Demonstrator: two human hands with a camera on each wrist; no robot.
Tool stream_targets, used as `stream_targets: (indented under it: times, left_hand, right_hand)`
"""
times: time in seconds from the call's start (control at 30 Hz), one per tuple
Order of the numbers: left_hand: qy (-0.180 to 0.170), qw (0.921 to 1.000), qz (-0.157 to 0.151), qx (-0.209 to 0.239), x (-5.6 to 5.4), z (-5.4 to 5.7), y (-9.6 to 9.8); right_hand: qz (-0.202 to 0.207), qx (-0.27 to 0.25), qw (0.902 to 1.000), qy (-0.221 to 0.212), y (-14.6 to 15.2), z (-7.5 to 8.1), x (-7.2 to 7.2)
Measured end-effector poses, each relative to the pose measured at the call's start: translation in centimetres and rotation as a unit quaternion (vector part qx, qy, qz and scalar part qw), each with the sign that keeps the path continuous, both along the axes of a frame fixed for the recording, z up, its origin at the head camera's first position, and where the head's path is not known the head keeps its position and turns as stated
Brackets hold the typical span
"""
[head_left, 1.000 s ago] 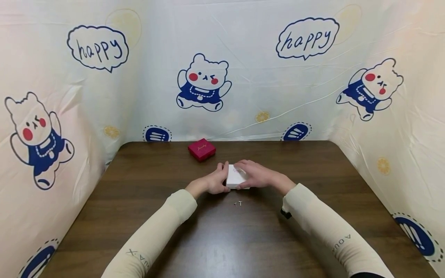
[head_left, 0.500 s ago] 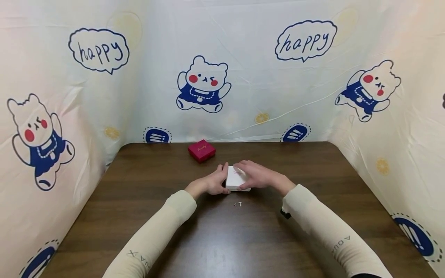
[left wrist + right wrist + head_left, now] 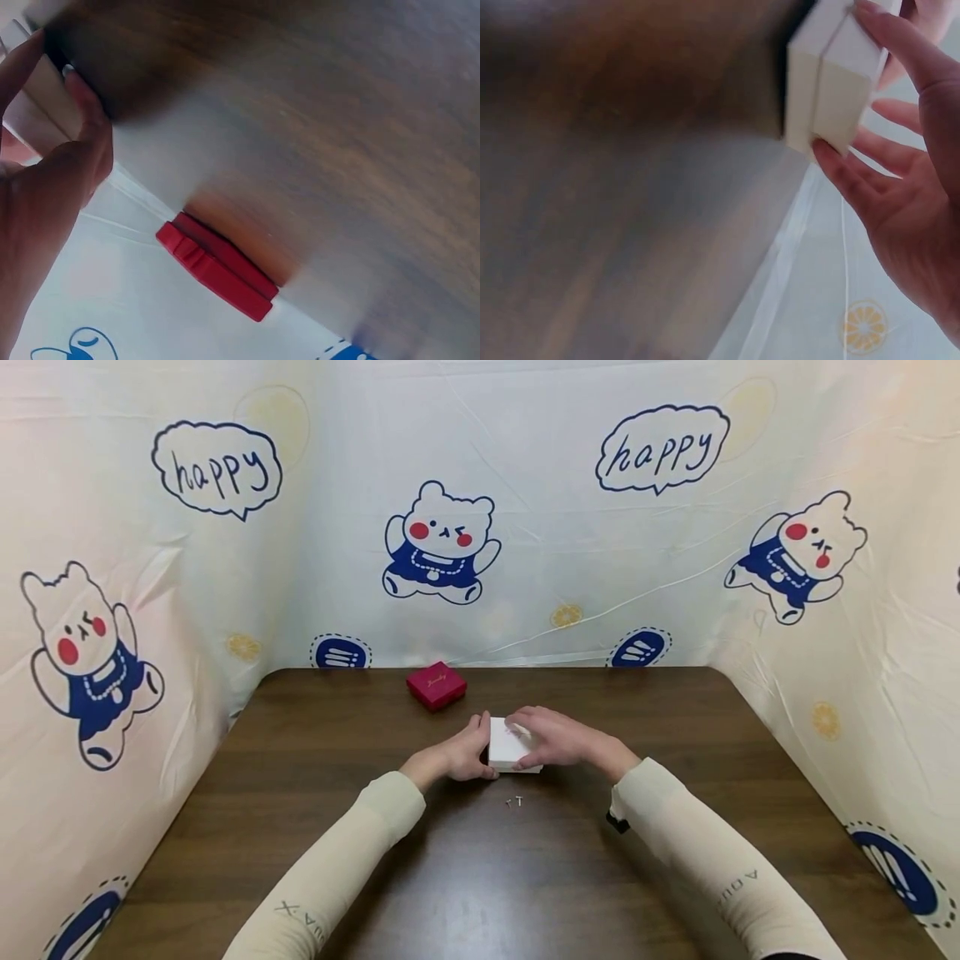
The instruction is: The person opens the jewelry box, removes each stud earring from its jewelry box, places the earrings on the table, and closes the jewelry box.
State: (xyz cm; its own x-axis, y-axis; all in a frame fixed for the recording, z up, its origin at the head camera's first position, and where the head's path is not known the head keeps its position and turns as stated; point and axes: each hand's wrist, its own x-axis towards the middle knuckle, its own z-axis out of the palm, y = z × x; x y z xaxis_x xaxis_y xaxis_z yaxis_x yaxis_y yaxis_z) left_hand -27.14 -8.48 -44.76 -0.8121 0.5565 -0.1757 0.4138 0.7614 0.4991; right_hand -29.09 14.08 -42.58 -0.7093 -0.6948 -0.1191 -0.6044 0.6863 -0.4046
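Observation:
A small white lidded box [image 3: 507, 750] lies on the dark wooden table between both hands. The left hand [image 3: 461, 755] grips its left side, thumb at the near edge and fingers at the far edge. From the right, the right hand [image 3: 561, 739] spans the lid, with fingertips on opposite edges; in the right wrist view a seam runs between lid [image 3: 847, 94] and base [image 3: 801, 94]. The lid sits on the base. Just in front of the box lie two tiny silvery pieces, a T-shaped one [image 3: 519, 801] and a smaller one [image 3: 508, 802], too small to identify.
A red box [image 3: 437, 686] with gold lettering stands near the table's back edge, behind and left of the white one. A cloth curtain [image 3: 525, 552] printed with bears surrounds the table [image 3: 315, 727] at the back and sides.
Both hands and the white box hold nearly the same place throughout. The head view shifts slightly; the red box and the silvery pieces have not moved on the table.

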Motion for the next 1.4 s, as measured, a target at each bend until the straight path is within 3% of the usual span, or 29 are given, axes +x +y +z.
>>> stream_targets:
  times: [0.23, 0.57, 0.9, 1.13, 1.4]
  left_hand:
    - [-0.004, 1.0000, 0.006, -0.001, -0.2, -0.1, -0.1]
    - [0.005, 0.9998, 0.003, 0.018, -0.1, -0.5, 0.0]
    - [0.003, 0.9983, 0.007, 0.058, -0.3, -0.4, -0.3]
    - [0.012, 0.9976, 0.012, 0.067, -0.3, -0.3, -0.3]
    - [0.002, 0.9965, 0.021, 0.081, -0.3, -0.7, -0.3]
  right_hand:
    - [0.000, -0.001, 0.9995, 0.032, 0.1, 0.0, 0.4]
    - [-0.008, -0.018, 0.9998, -0.006, 0.5, 0.3, 0.1]
    - [-0.019, -0.041, 0.9984, 0.036, 0.7, 0.9, 0.1]
    - [-0.029, -0.050, 0.9975, 0.041, 1.0, 1.0, -0.4]
    - [-0.063, -0.041, 0.9954, 0.059, 1.6, 0.8, -0.6]
